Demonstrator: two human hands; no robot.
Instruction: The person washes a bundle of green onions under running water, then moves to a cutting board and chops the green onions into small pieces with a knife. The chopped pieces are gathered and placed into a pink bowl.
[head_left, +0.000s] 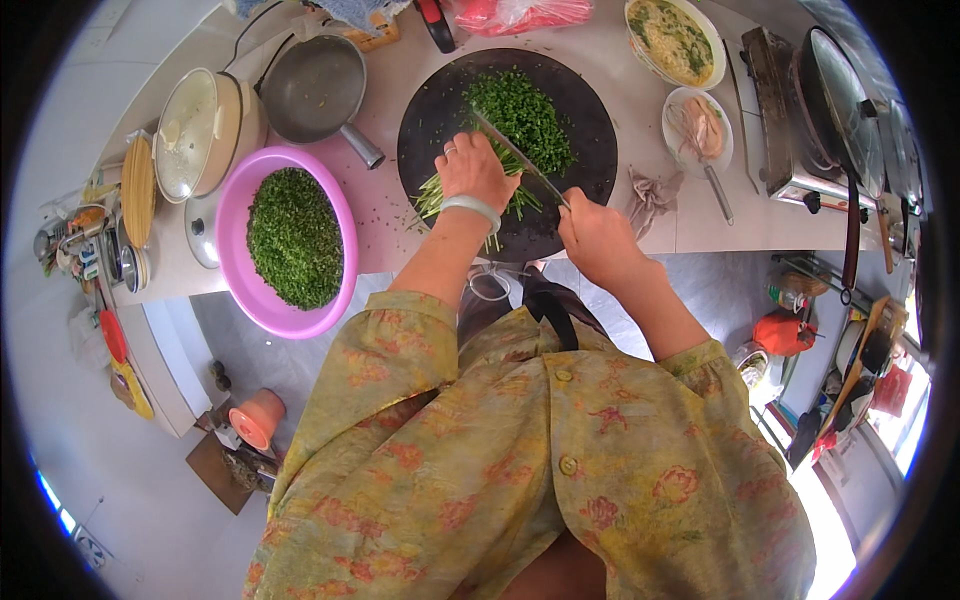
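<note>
A round dark cutting board (592, 157) lies on the counter before me. My left hand (476, 171), with a ring and a pale bangle, presses down on a bunch of green stalks (431, 196) on the board. My right hand (604, 232) grips the handle of a kitchen knife (517, 154), whose blade stands beside my left fingers, between the stalks and a heap of finely chopped greens (521, 112). To the left, a pink plastic basin (346, 247) holds a large mound of chopped greens (292, 236).
A grey frying pan (315, 90) and a lidded cream pot (187, 135) stand at the left. At the right are a bowl of egg mixture with greens (671, 41), a dish with a whisk (697, 131), a crumpled cloth (651, 201) and a gas stove (780, 135) bearing a pan.
</note>
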